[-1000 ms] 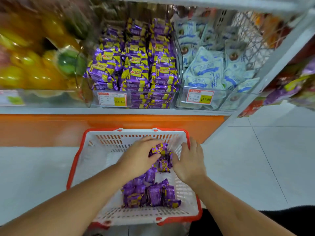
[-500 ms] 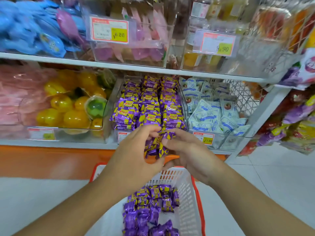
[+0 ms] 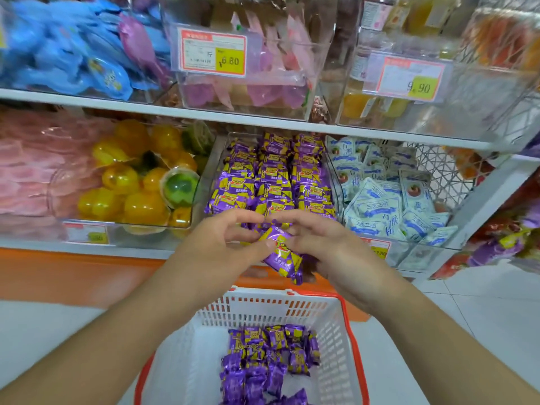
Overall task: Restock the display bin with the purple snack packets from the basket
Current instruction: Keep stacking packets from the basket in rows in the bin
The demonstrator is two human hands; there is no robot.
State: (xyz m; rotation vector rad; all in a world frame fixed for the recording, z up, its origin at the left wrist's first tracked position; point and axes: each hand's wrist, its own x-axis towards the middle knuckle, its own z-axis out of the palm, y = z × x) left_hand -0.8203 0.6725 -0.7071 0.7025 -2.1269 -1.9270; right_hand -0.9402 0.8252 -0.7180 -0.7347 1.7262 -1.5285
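Between both hands, just in front of the display bin (image 3: 214,159), sits a small bunch of purple-and-yellow snack packets (image 3: 282,255). My left hand (image 3: 222,247) pinches them from the left with thumb and fingers. My right hand (image 3: 324,244) curls round them from the right. The clear bin on the lower shelf is packed with rows of the same purple packets (image 3: 274,176). Below, the white basket with a red rim (image 3: 347,325) holds several more purple packets (image 3: 268,358).
A bin of yellow and green jelly cups (image 3: 137,176) stands left of the purple bin, a bin of white-blue packets (image 3: 388,194) right of it. The upper shelf (image 3: 175,112) with tagged bins overhangs. White floor tiles (image 3: 482,317) lie to the right.
Both hands lifted a bunch of purple packets out of the basket and carried it up to the front of the display bin. The view tilted upward.
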